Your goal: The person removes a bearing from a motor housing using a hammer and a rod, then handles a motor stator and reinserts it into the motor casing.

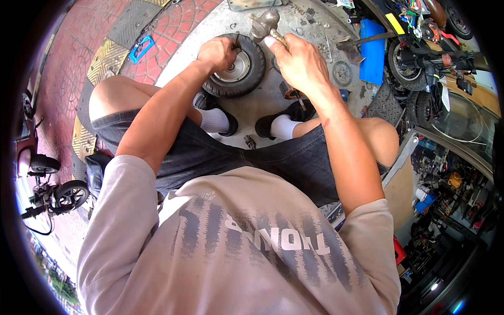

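Note:
My left hand (216, 54) is closed around a short dark rod, perhaps a punch or chisel (237, 40), over a small wheel. The wheel's black tyre (256, 64) lies flat on the concrete, with a silver hub (234, 69) in its middle. My right hand (302, 62) grips a hammer (265, 24) by its handle. The rounded metal hammer head is raised to the right of the rod, apart from it. The rod's lower end is hidden by my left fingers, so I cannot tell whether it touches the hub.
A coil-like ring (293, 93) lies by my right shoe. Between my feet sits a small metal part (250, 141). A blue frame (140, 49) rests on the red paving. To the right are a blue panel (372, 52), scooter wheels (405, 64) and a cluttered tool shelf.

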`<state>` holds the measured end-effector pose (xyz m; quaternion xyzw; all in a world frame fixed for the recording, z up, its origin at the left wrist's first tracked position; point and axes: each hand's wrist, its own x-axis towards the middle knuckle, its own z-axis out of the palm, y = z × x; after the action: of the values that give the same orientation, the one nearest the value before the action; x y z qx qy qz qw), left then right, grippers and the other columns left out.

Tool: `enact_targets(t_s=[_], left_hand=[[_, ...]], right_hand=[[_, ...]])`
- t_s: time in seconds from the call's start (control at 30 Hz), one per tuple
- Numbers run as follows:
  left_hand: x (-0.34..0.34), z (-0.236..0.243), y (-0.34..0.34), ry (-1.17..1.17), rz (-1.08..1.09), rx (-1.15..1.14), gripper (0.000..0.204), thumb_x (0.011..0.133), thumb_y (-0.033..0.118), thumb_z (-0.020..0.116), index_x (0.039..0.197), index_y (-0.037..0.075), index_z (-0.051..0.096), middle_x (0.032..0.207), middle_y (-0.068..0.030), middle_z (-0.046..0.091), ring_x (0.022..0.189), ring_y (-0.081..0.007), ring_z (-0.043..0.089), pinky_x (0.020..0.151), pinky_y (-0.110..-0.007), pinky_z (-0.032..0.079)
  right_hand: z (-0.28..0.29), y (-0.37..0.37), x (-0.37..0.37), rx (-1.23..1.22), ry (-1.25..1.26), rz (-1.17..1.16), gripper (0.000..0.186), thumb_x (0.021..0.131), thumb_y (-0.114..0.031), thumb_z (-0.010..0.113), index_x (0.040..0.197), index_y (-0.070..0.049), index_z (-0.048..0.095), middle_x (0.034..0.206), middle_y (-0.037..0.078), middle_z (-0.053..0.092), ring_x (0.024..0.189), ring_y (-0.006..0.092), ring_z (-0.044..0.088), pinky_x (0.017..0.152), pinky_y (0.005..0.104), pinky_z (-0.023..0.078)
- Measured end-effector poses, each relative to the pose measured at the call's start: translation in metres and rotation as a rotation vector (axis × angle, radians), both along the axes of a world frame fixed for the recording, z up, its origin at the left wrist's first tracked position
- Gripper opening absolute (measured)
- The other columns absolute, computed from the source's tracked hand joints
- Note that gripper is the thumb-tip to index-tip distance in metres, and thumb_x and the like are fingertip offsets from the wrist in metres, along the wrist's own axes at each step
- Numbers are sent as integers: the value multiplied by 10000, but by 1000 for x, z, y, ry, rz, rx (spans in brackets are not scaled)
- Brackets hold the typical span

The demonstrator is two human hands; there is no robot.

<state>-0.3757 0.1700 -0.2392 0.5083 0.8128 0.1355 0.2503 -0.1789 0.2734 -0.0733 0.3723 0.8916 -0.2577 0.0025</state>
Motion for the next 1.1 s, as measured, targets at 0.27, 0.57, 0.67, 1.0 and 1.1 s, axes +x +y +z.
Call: enact_targets(t_s=[0.27,0.57,0.67,1.0,1.1], left_hand=[[2,7,1,-40,32,-76,348,989,411,640,1186,154,767,1155,-166,765,1105,-355,719,948,-466,569],[1,-7,-2,3,-6,-38,381,992,412,638,1092,74,781,1042,-229,767,1031,-407,729,906,-520,567],[3,-6,-3,-53,18,77,386,995,410,634,1163,97,783,1041,-227,768,1041,-410,726,926,-506,560],[1,32,3,-303,163,202,435,988,401,618,1095,17,791,972,-203,789,957,-336,766,884,-416,560],[7,53,-6,-166,96,239,448,1015,407,604,1081,3,786,947,-203,786,940,-342,764,865,-423,559]], right_hand=[[21,-15,-18,29,332,21,491,1042,-508,593,943,-30,642,780,245,714,788,485,710,726,566,547],[14,2,-17,22,26,-17,520,1031,-491,579,1043,9,721,987,284,747,989,469,723,874,541,567],[22,22,2,-3,115,-174,560,1033,-529,589,987,17,703,930,263,739,906,436,726,818,532,551],[179,17,198,-14,1337,-703,482,1119,-483,494,1073,-15,602,696,-16,455,534,72,378,480,242,303],[135,1,287,43,1200,-944,471,1086,-516,563,966,-64,617,704,-37,477,574,55,428,479,231,312]])
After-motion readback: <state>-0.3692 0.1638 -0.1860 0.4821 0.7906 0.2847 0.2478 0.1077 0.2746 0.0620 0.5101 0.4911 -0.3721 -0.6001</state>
